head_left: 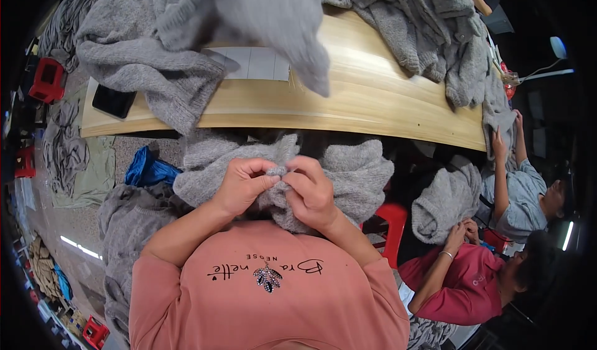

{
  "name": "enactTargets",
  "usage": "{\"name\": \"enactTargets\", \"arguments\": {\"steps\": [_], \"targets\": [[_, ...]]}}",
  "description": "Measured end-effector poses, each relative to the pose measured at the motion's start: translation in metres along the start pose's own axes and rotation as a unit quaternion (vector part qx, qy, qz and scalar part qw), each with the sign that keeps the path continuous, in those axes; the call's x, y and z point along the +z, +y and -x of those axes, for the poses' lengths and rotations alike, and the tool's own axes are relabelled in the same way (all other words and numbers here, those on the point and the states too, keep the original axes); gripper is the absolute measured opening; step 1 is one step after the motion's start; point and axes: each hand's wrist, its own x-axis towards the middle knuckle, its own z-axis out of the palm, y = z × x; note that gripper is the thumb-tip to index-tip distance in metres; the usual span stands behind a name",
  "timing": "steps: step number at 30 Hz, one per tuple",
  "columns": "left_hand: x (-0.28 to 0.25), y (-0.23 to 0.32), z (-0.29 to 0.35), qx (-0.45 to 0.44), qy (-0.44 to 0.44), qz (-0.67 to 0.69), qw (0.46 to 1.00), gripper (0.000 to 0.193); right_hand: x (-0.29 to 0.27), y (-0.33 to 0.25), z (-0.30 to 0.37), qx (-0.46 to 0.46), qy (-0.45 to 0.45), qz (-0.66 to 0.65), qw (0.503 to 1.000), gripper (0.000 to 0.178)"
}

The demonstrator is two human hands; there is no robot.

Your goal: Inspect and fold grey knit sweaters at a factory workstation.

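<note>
A grey fuzzy knit garment (357, 176) lies bunched across my lap, below the table's near edge. My left hand (245, 185) pinches a small fold of its knit between thumb and forefinger. Right beside it, my right hand (309, 191) grips the same fold, fingertips nearly touching the left thumb. The fingers cover most of the held bit, so its detail is hidden.
Ahead, the pale wooden table (373, 101) bears grey knits (146, 51), a dark phone (114, 101) and a white sheet (249, 62). Another grey knit (267, 26) is motion-blurred above it. Two co-workers (460, 281) handle knits at right. A red stool (393, 232) stands nearby.
</note>
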Motion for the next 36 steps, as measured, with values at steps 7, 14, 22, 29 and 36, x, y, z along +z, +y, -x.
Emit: {"name": "enactTargets", "arguments": {"steps": [7, 14, 22, 29, 36], "targets": [[-0.001, 0.000, 0.013, 0.072, 0.025, -0.115, 0.990, 0.012, -0.006, 0.015, 0.000, 0.232, -0.154, -0.217, 0.936, 0.017], [0.001, 0.002, 0.007, 0.294, 0.033, -0.360, 0.885, 0.021, -0.001, 0.011, 0.000, 0.233, -0.117, -0.152, 0.953, 0.019], [0.001, 0.000, 0.005, 0.313, 0.052, -0.401, 0.859, 0.023, 0.000, 0.022, 0.008, 0.183, -0.162, -0.091, 0.965, 0.014], [0.000, -0.002, 0.002, 0.312, 0.059, -0.408, 0.856, 0.022, 0.009, 0.006, 0.010, 0.080, -0.076, 0.067, 0.992, 0.009], [-0.002, -0.004, 0.002, 0.442, 0.066, -0.471, 0.761, 0.024, 0.009, 0.015, 0.011, 0.148, -0.092, -0.011, 0.985, 0.004]]}}
